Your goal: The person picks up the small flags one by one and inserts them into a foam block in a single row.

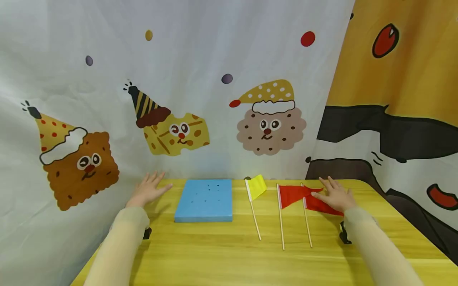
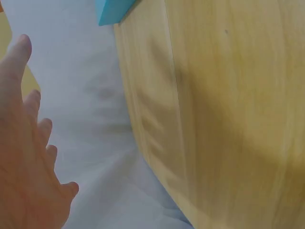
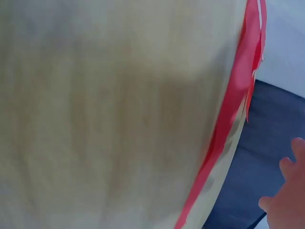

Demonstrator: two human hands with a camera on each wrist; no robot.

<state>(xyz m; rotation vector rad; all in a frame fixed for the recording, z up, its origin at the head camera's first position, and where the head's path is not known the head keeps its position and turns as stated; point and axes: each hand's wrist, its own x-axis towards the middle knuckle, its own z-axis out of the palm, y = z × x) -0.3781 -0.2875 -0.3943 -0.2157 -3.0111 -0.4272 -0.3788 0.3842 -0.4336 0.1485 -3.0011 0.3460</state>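
Observation:
My left hand (image 1: 147, 190) is spread above the left side of the table, to the left of a flat blue block (image 1: 205, 200) with several small holes in its top. In the left wrist view its fingers (image 2: 33, 102) reach out, holding nothing. My right hand (image 1: 337, 194) is also spread, over the cloth of a red flag (image 1: 323, 204) at the right. A second red flag (image 1: 291, 195) lies beside that one, its tip overlapping it. Between the block and the red flags lies a yellow flag (image 1: 257, 186) on a thin wooden stick.
The wooden table (image 1: 200, 254) has a rounded far edge. Behind it hangs a white curtain (image 1: 200, 47) printed with cartoon biscuits and cheese, joined at the right by a yellow and dark printed part (image 1: 400, 79). The flag sticks point toward the near side.

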